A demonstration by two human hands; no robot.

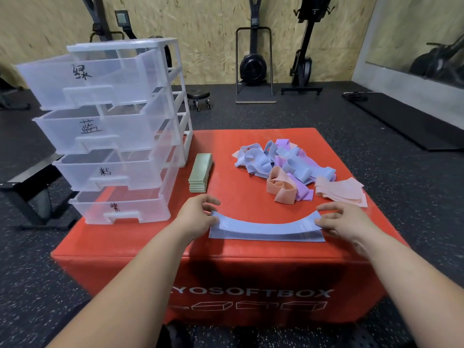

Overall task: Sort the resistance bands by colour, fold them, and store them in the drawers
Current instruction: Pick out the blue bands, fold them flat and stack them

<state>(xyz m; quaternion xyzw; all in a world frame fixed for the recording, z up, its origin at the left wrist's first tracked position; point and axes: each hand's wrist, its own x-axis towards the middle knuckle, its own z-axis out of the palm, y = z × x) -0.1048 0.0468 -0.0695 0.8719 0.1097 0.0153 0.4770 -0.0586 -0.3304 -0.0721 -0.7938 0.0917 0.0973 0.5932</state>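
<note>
A blue resistance band (266, 229) lies stretched flat near the front of the red soft box (238, 277). My left hand (198, 212) pinches its left end and my right hand (344, 219) pinches its right end. Behind it a loose pile of blue, purple and pink bands (288, 167) covers the back right of the box. A folded stack of green bands (200, 175) lies beside the clear plastic drawer unit (113, 131), whose labelled drawers stand pulled out and look empty.
The drawer unit stands on the box's left corner. Exercise machines (253, 61) line the wooden wall behind. A black bench (30, 187) is at the left and a dark mat (401, 116) at the right on the speckled floor.
</note>
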